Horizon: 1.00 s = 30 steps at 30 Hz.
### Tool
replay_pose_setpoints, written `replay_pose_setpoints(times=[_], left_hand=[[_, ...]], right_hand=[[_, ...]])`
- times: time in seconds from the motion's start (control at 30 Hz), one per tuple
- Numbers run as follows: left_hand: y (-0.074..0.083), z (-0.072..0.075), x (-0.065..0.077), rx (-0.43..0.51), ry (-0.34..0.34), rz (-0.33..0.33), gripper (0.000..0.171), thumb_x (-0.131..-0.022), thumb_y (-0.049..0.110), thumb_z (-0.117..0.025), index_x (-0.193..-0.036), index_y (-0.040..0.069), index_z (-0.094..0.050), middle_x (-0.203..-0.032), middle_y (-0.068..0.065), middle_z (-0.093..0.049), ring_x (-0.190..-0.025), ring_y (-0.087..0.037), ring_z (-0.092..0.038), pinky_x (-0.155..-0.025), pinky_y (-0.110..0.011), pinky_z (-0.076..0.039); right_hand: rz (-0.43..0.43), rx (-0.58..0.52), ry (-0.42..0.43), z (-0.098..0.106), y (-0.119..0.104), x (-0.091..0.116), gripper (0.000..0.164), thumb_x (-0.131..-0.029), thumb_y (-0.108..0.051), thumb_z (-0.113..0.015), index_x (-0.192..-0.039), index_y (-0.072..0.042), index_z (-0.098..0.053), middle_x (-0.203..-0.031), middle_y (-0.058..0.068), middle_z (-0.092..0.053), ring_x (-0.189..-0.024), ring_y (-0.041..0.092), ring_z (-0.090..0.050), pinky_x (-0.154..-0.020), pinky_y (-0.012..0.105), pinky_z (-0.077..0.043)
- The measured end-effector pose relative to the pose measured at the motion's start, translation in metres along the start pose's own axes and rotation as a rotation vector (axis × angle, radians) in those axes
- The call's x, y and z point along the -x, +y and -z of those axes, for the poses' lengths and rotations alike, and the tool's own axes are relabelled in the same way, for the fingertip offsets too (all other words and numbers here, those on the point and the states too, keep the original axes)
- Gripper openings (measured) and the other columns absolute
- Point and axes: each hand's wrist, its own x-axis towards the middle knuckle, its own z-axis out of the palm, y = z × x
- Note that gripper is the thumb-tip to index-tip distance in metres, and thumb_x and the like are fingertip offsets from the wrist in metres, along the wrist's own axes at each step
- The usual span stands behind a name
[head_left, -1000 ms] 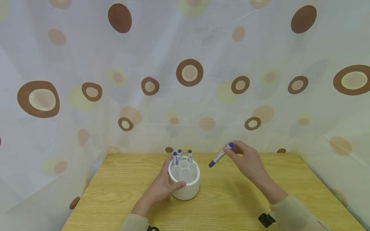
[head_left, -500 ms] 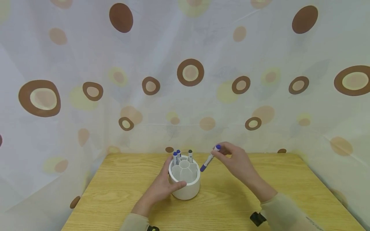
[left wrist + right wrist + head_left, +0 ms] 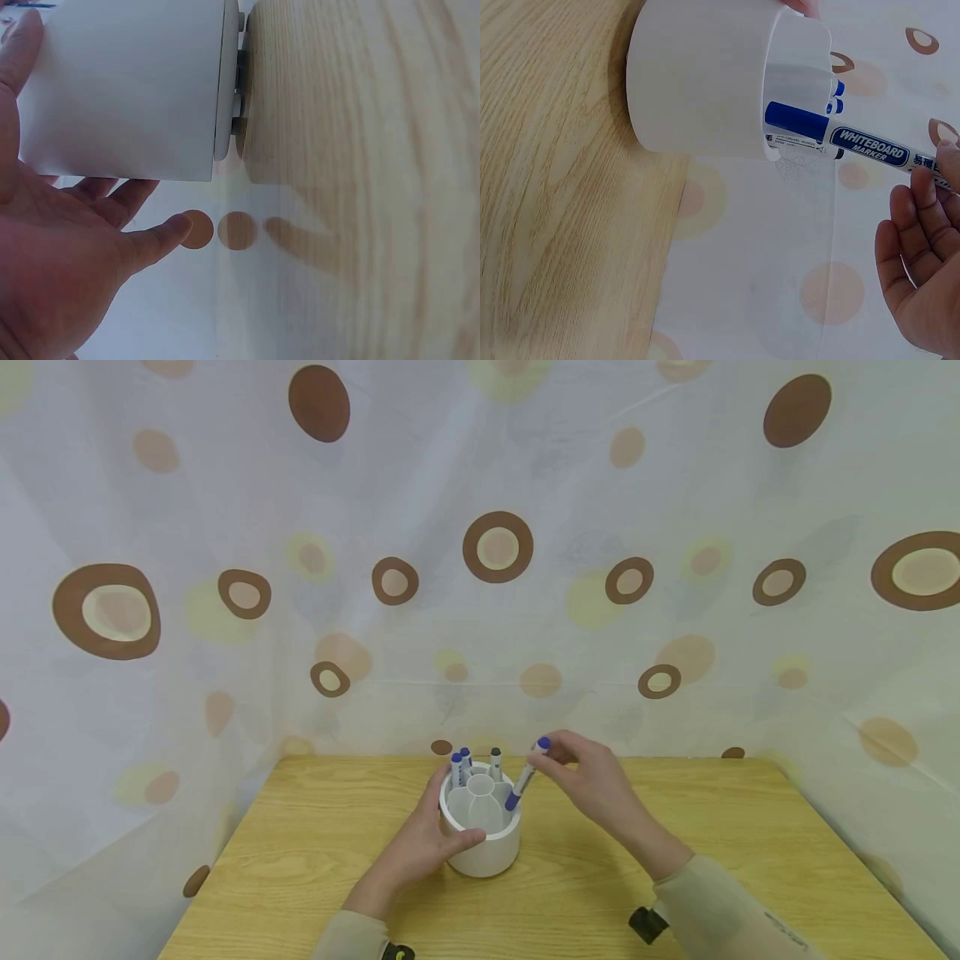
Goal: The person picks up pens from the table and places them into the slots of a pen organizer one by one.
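Observation:
A round white pen holder (image 3: 483, 856) with several compartments stands on the table. My left hand (image 3: 420, 843) grips its left side, thumb at the front rim and fingers reaching behind; in the left wrist view the hand (image 3: 67, 247) lies along the smooth wall. My right hand (image 3: 596, 781) pinches a whiteboard marker (image 3: 527, 775) near its upper end. The marker tilts, its blue cap (image 3: 799, 122) at the opening of the right-hand compartment. Two blue-topped markers (image 3: 457, 768) and a dark-topped marker (image 3: 496, 764) stand upright in the back compartments.
The wood-grained table (image 3: 315, 835) runs back to a pale curtain (image 3: 420, 485) with brown and yellow dots, which also hangs at both sides. A black strap piece (image 3: 648, 924) shows at my right sleeve.
My right hand has brought the marker leftward, from apart on the right to the pen holder's right rim, its cap inside the rim now. My left hand keeps its grip on the holder.

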Motion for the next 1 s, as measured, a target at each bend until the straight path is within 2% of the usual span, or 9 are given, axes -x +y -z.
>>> replay_pose_setpoints(times=[0.27, 0.57, 0.77, 1.0], left_hand=[[0.001, 0.000, 0.000, 0.003, -0.001, 0.010, 0.122, -0.092, 0.043, -0.092, -0.178, 0.029, -0.007, -0.181, -0.014, -0.025, -0.161, -0.046, -0.033, -0.126, -0.076, -0.022], [0.001, 0.002, 0.000, 0.017, -0.013, 0.000, 0.121, -0.093, 0.043, -0.091, -0.178, 0.028, -0.007, -0.180, -0.015, -0.027, -0.160, -0.046, -0.035, -0.125, -0.076, -0.025], [-0.002, 0.001, 0.000, 0.009, -0.014, -0.003, 0.121, -0.092, 0.047, -0.091, -0.178, 0.028, -0.008, -0.180, -0.016, -0.027, -0.160, -0.046, -0.035, -0.125, -0.076, -0.024], [-0.001, 0.002, -0.001, 0.019, -0.012, -0.015, 0.118, -0.092, 0.046, -0.091, -0.177, 0.026, -0.011, -0.178, -0.015, -0.031, -0.158, -0.044, -0.038, -0.125, -0.075, -0.026]], right_hand=[[0.018, 0.015, -0.037, -0.010, 0.002, -0.004, 0.015, -0.105, -0.030, -0.080, -0.110, -0.016, -0.078, -0.096, -0.008, -0.079, -0.093, 0.014, -0.072, -0.084, 0.042, -0.062], [-0.070, 0.057, -0.095, -0.023, 0.003, -0.004, 0.017, -0.104, -0.031, -0.081, -0.114, -0.017, -0.078, -0.097, -0.010, -0.076, -0.095, 0.016, -0.070, -0.087, 0.043, -0.063], [-0.081, 0.070, -0.111, -0.030, 0.008, -0.006, 0.019, -0.104, -0.031, -0.081, -0.114, -0.016, -0.079, -0.096, -0.009, -0.075, -0.093, 0.015, -0.069, -0.085, 0.041, -0.063], [-0.075, 0.067, -0.100, -0.032, 0.012, -0.007, 0.028, -0.104, -0.028, -0.081, -0.129, -0.015, -0.077, -0.093, -0.010, -0.073, -0.092, 0.013, -0.069, -0.084, 0.040, -0.062]])
